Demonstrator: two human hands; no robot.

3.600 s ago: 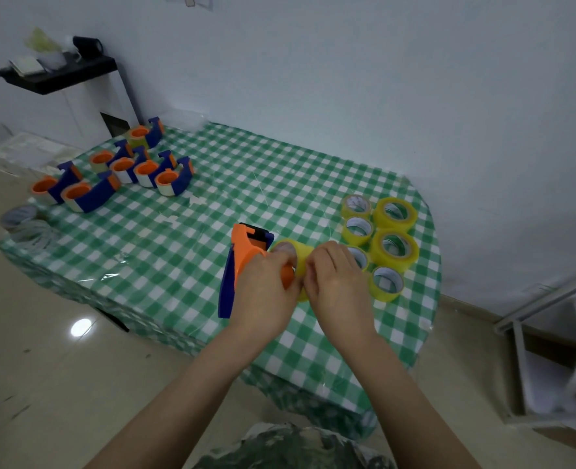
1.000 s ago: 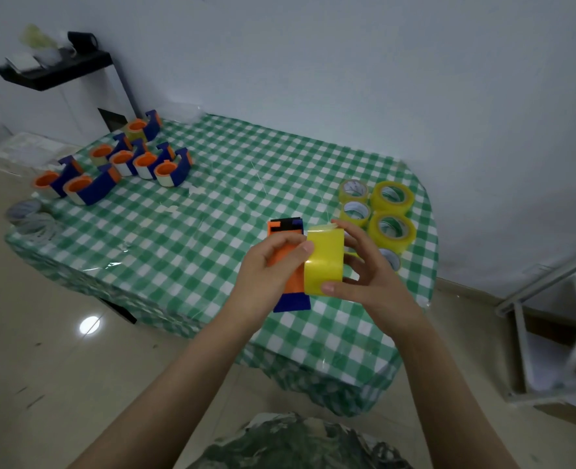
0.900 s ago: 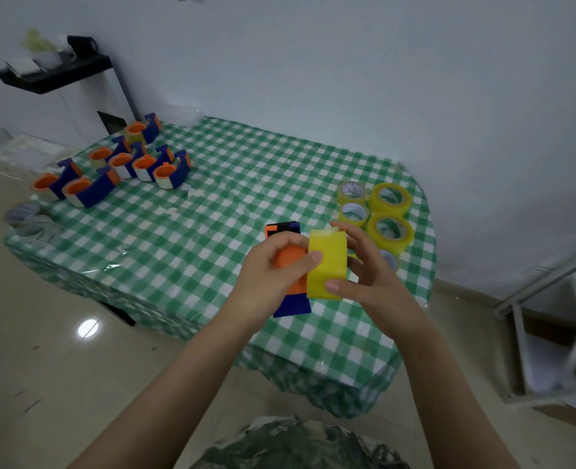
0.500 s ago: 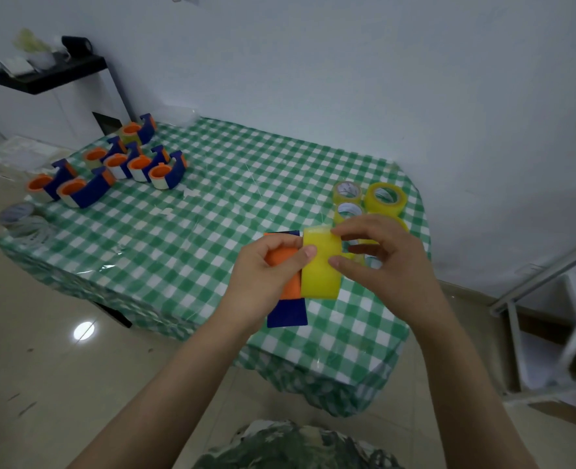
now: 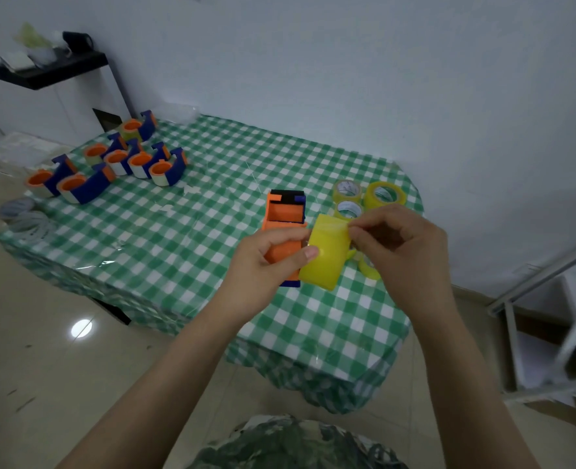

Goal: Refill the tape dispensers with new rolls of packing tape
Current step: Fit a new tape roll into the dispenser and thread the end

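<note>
**Two hands, one dispenser, over a checked table**

A pale wall [image 5: 347, 62] and a glossy tiled floor [image 5: 60, 367] framed the room, with a black shelf [image 5: 53, 69] at far left and a metal rack [image 5: 550, 299] at right. A table under a green-and-white checked cloth [image 5: 178, 231] filled the middle. Loaded blue-and-orange dispensers [image 5: 117, 164] clustered at its far left corner; spare yellow rolls [image 5: 383, 194] lay near its right edge. Above the near right part of the table, the left hand [image 5: 266, 262] gripped an orange-and-blue dispenser [image 5: 285, 218], thumb pressed on the yellow roll [image 5: 325, 255] beside it. The right hand [image 5: 405, 252] pinched the roll's top edge between thumb and fingertips.
</note>
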